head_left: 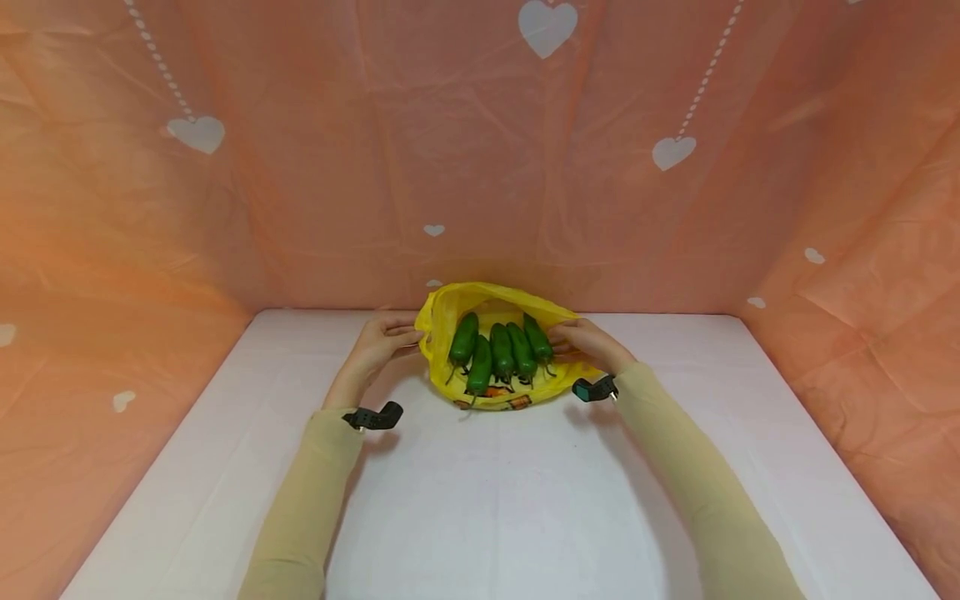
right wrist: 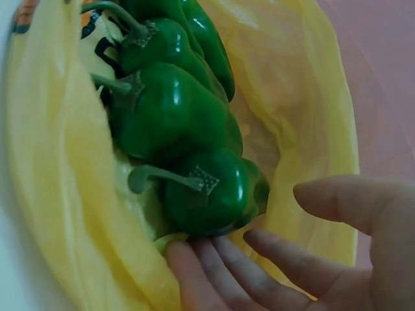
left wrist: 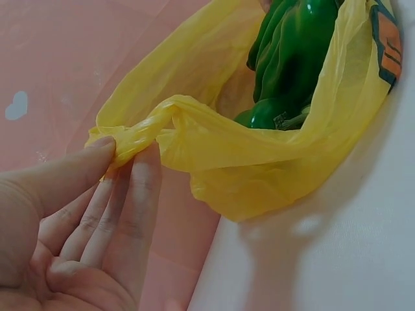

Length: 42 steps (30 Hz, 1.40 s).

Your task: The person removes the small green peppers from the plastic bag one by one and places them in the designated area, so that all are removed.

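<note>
A yellow plastic bag point(head_left: 572, 385) lies open-mouthed at the far middle of the table, its mouth facing me. Several green peppers point(head_left: 502, 354) with stems are inside, side by side. At the bag's left edge, my left hand point(head_left: 375, 348) pinches a gathered fold of plastic between thumb and fingers, as the left wrist view shows. My right hand point(head_left: 591, 340) reaches into the right side of the mouth. In the right wrist view, its fingertips point(right wrist: 181, 256) are right at the nearest pepper point(right wrist: 207, 197), with the thumb held apart.
A white-covered table point(head_left: 487, 508) stretches in front of the bag. Orange-pink cloth point(head_left: 480, 167) with white hearts hangs behind and at both sides, close behind the bag. Each wrist wears a black camera mount point(head_left: 373, 416).
</note>
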Tool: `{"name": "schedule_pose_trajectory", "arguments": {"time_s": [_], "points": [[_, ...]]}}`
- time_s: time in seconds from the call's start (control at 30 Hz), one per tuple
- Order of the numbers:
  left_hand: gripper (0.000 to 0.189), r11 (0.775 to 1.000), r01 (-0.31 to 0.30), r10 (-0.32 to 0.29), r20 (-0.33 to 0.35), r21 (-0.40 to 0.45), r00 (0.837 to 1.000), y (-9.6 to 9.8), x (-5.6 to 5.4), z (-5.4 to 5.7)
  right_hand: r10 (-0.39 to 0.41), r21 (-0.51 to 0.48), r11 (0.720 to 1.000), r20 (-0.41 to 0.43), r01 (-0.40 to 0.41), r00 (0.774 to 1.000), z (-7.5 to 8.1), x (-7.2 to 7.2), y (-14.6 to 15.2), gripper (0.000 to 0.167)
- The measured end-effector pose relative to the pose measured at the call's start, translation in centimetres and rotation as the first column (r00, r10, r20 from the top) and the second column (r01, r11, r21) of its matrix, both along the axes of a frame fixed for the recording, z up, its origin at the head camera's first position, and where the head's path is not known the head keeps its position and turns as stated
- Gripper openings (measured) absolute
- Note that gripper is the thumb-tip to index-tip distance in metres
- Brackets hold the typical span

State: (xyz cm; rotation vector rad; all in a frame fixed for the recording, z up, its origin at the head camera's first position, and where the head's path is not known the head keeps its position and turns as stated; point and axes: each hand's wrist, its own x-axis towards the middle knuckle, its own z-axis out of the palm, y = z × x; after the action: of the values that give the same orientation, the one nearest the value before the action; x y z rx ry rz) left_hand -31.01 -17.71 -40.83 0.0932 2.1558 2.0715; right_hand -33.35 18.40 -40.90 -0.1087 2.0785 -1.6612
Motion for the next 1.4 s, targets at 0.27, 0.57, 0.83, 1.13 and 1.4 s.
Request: {"name": "schedule_pose_trajectory", "arguments": {"time_s": [0.27,0.57,0.83,1.13,1.4], "points": [[0.038,1.000,-0.006,0.005,0.013,0.016,1.000,0.3,0.0,0.0,-0.025,0.032,0.999,0.001,0.025,1.000,-0.5,-0.6,-0.4,0.043],[0.038,0.999,-0.017,0.017,0.020,0.030,1.000,0.4,0.1,0.1,-0.032,0.055,0.998,0.038,0.030,0.999,-0.5,-1.0,-0.8,0.042],[0.039,1.000,-0.006,0.005,0.016,0.027,1.000,0.4,0.3,0.2,-0.060,0.053,0.997,0.045,0.058,0.997,-0.7,-1.0,-1.3,0.043],[0.039,1.000,-0.006,0.006,0.007,0.012,1.000,0.4,0.1,0.2,-0.043,0.105,0.994,0.038,0.039,0.998,0.0,-0.8,-1.5,0.041],[0.039,1.000,-0.004,0.003,0.012,0.028,1.000,0.5,0.1,0.0,-0.018,0.123,0.992,0.032,0.014,0.999,0.4,-0.6,-1.6,0.041]]}}
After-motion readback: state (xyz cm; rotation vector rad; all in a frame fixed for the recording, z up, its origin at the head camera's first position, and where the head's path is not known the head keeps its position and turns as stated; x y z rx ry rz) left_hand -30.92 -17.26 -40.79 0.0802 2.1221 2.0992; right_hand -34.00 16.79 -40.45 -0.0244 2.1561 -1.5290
